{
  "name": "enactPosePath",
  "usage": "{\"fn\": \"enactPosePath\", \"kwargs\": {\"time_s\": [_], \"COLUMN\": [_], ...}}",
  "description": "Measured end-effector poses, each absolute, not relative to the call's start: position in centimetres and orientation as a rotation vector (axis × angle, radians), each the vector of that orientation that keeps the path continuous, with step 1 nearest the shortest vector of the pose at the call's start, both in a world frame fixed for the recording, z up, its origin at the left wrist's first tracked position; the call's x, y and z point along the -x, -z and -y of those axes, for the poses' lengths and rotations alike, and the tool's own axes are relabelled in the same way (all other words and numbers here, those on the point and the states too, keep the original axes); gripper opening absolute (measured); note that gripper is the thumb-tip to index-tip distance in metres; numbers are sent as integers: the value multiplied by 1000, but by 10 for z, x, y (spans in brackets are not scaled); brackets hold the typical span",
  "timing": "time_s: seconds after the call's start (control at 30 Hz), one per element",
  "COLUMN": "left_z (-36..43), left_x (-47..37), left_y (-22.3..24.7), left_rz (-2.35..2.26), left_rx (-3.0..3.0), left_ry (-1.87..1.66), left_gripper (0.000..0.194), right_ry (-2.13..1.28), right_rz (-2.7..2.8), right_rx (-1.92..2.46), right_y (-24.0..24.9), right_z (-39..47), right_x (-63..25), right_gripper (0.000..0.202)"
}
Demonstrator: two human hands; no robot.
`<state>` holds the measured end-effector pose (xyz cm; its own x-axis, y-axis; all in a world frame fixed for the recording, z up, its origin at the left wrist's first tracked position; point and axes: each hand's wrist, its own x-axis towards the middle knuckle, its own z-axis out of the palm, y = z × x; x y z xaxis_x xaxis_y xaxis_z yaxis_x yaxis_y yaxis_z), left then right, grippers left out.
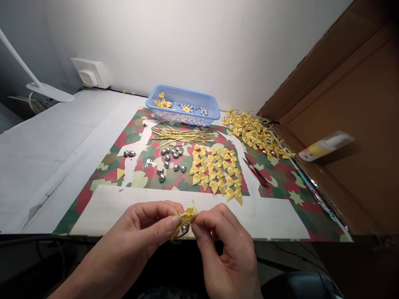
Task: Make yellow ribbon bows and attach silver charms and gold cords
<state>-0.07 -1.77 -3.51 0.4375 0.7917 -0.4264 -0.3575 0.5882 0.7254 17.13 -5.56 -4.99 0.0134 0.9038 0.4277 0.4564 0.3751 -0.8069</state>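
Note:
Between both hands, at the table's front edge, is a yellow ribbon bow (189, 213) with a small silver bell (184, 229) hanging under it. My left hand (146, 232) pinches the bow's left side between thumb and fingers. The fingertips of my right hand (226, 245) close on its right side. Beyond them, rows of yellow bows (215, 170) lie on the camouflage-patterned sheet (146, 178). Loose silver bells (167, 158) sit to their left, and a bundle of gold ties (181, 136) lies behind.
A blue basket (183, 93) with bows and bells stands at the back. Right of it is a heap of belled bows (254, 133). Small scissors (256, 171) lie at the right. A bottle (324, 146) is beside the cardboard wall (349, 104). A lamp (50, 91) stands left.

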Motion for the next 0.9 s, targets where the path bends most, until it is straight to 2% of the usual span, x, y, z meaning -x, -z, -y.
{"fn": "enactPosePath", "kwargs": {"time_s": [0.23, 0.67, 0.9], "left_z": [17, 17, 16], "left_x": [1, 6, 4], "left_y": [35, 39, 40], "left_rz": [-744, -755, -657], "left_rx": [-574, -792, -704], "left_ry": [-756, -717, -709], "left_gripper": [14, 17, 18], "right_ry": [-530, -660, -750], "right_rz": [1544, 1477, 1455], "right_rx": [1232, 1228, 1199], "right_y": [53, 60, 61], "right_z": [57, 58, 58], "right_x": [-166, -168, -171], "right_gripper": [21, 20, 21]}}
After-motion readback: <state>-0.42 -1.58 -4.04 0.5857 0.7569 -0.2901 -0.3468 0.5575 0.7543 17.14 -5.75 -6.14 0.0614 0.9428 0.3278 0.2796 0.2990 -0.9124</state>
